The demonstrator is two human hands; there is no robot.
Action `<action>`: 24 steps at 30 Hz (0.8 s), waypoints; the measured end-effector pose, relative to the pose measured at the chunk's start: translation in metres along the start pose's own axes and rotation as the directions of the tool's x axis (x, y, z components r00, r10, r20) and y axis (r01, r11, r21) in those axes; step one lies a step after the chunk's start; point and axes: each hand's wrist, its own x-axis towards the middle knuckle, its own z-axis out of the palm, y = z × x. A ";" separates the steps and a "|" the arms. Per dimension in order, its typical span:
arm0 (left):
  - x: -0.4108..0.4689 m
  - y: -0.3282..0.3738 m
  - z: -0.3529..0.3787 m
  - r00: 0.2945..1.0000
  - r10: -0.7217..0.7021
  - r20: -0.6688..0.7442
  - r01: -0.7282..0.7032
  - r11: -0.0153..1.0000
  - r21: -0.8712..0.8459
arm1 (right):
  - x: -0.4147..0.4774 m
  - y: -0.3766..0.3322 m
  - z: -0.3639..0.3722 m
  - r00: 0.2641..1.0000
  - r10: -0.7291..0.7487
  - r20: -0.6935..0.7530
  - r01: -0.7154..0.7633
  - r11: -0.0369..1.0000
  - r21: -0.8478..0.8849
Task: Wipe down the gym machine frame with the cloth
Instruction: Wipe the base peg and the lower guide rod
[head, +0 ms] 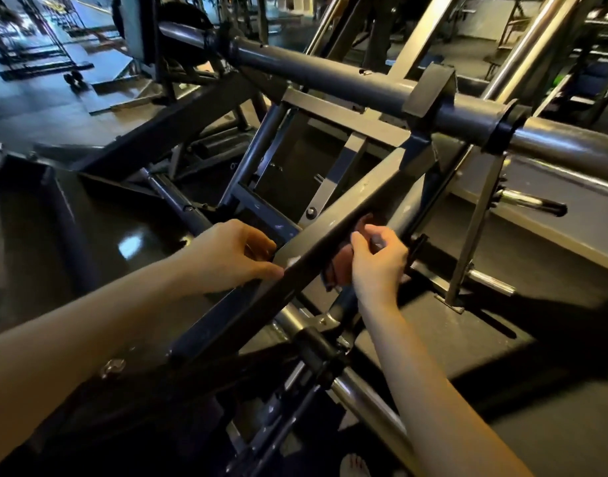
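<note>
The left hand (232, 258) grips the slanted frame bar (357, 208), thumb along its top edge, probably to brace. Just right of it, the right hand (380, 266) has its fingers (359, 244) pinched on the reddish cloth (344, 266), held against the bar's lower side, apparently to wipe there.

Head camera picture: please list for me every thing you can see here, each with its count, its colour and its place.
frame beam: one, grey, slanting across the centre
cloth: one, reddish, partly hidden behind the beam's lower part
round crossbar: one, dark grey, across the top
weight pegs: two, chrome, right side
chrome rod: one, silver, lower centre, below the beam
floor: grey, upper left, more gym equipment on it far behind
left hand: one, grips the beam's left edge
right hand: one, holds the cloth against the beam's far side
</note>
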 end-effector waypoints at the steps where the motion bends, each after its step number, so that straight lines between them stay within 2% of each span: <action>1: -0.006 -0.006 -0.001 1.000 -0.012 0.026 0.012 1.000 0.016 | -0.019 0.000 0.003 0.999 -0.025 0.033 0.025 1.000 -0.002; 5: -0.024 -0.030 0.003 0.998 -0.034 0.059 0.027 0.993 0.117 | -0.102 0.022 0.016 0.963 -0.123 0.241 0.135 0.990 -0.035; 8: -0.036 -0.040 0.007 0.998 -0.038 0.045 0.029 0.982 0.186 | -0.149 0.042 0.021 0.885 -0.239 0.400 0.274 0.961 -0.031; 11: -0.043 -0.044 0.011 1.000 -0.026 -0.013 0.028 0.974 0.226 | -0.132 0.044 0.021 0.896 -0.280 0.344 0.323 0.944 -0.072; 15: -0.041 -0.048 0.015 0.999 0.020 -0.031 -0.012 0.969 0.249 | -0.082 0.031 0.017 0.976 -0.135 0.169 0.155 0.982 -0.109; 18: -0.040 -0.050 0.015 0.998 0.050 -0.042 -0.037 0.962 0.272 | -0.091 0.029 0.021 0.991 -0.059 0.116 0.072 0.991 -0.113; 20: -0.041 -0.051 0.014 0.998 0.051 -0.041 -0.039 0.965 0.260 | -0.122 0.032 0.023 0.970 -0.068 0.232 0.095 0.990 -0.107; 22: -0.042 -0.051 0.013 0.999 0.039 -0.025 -0.031 0.971 0.238 | -0.151 0.033 0.023 0.911 -0.125 0.394 0.186 0.975 -0.122; 24: -0.044 -0.051 0.014 0.999 0.042 -0.018 -0.036 0.973 0.228 | -0.146 0.036 0.023 0.894 -0.165 0.416 0.234 0.965 -0.120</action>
